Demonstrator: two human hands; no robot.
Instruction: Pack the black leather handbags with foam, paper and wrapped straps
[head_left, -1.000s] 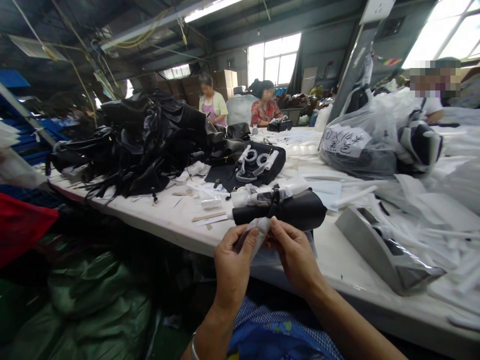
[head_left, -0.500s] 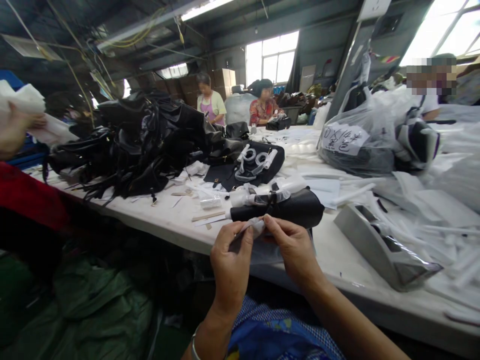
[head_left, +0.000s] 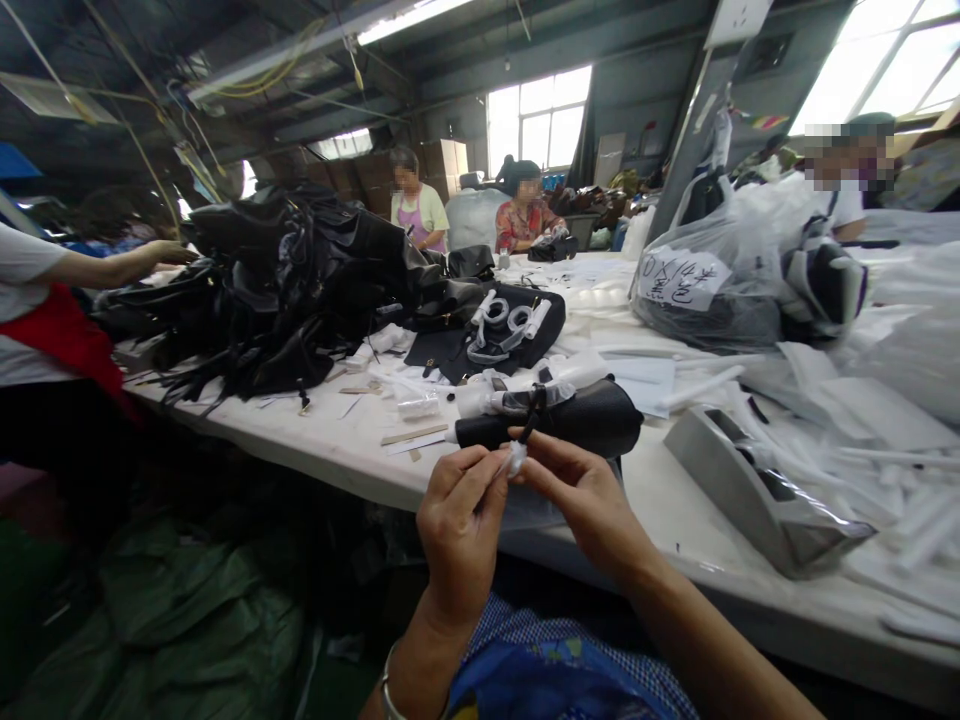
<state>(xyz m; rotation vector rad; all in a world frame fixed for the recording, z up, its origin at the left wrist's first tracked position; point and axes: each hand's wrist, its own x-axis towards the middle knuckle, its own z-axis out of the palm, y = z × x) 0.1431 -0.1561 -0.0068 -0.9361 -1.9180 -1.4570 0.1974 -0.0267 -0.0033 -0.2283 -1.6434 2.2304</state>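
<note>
Close together in front of the table edge, both hands pinch a small crumpled piece of thin white wrapping [head_left: 516,458]. My left hand [head_left: 459,520] is closed, its thumb and fingers pressed on the wrapping from the left. My right hand [head_left: 592,500] holds it from the other side, fingertips bent around it beside a narrow black strap [head_left: 535,405]. That strap runs up to a black bag [head_left: 592,415] lying on its side just beyond my fingers. White-wrapped parts [head_left: 517,395] lie along the bag's top. Whether the strap's end is inside the wrapping is hidden by my fingers.
Black bags [head_left: 300,260] are heaped at the left of the white table [head_left: 352,450]. Another black bag [head_left: 544,330] carries wrapped rings. A grey box-like piece [head_left: 750,500] and white foam strips lie right. A co-worker's arm [head_left: 112,265] reaches in from the left; other people sit beyond.
The wrapping, earlier a longer loose sheet over my left fingers, is now bunched small between both hands. My left fingers have closed over it. The co-worker at left now reaches toward the bag heap.
</note>
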